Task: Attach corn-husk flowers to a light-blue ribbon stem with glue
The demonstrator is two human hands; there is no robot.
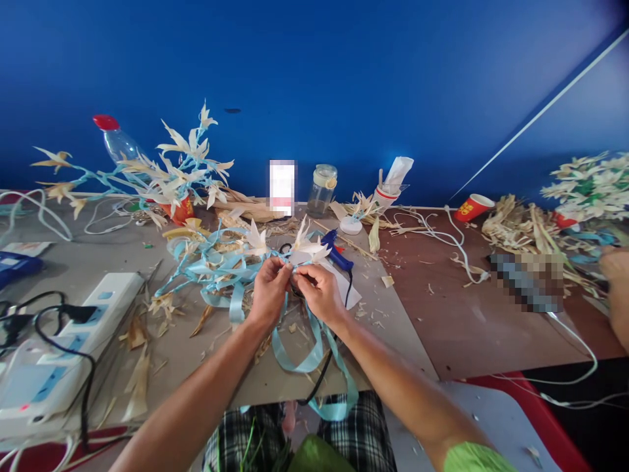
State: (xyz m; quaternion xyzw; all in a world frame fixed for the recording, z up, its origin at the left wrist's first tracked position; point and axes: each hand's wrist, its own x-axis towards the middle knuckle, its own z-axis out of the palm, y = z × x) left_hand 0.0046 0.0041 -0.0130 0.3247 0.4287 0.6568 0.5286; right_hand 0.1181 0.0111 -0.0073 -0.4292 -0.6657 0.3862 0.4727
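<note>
My left hand (266, 292) and my right hand (323, 293) meet over the table, fingers pinched on a thin flower stem wrapped in light-blue ribbon. Above the fingertips, pale corn-husk flowers (309, 246) spread out from that stem. A loose light-blue ribbon (299, 362) hangs below my hands in a loop over the table's front edge. To the left lies a tangle of blue-wrapped branches and ribbon (216, 265). The exact fingertip contact is partly hidden. Just beyond my right hand rests a blue glue gun (337, 252) with a black cord.
A white power strip (83, 341) with black plugs lies at left. Behind stand husk-flower branches (181, 164) in a red cup, a clear jar (323, 190) and a tipped red cup (474, 208). Husk scraps litter the table. Another person's hand (616, 282) shows at far right.
</note>
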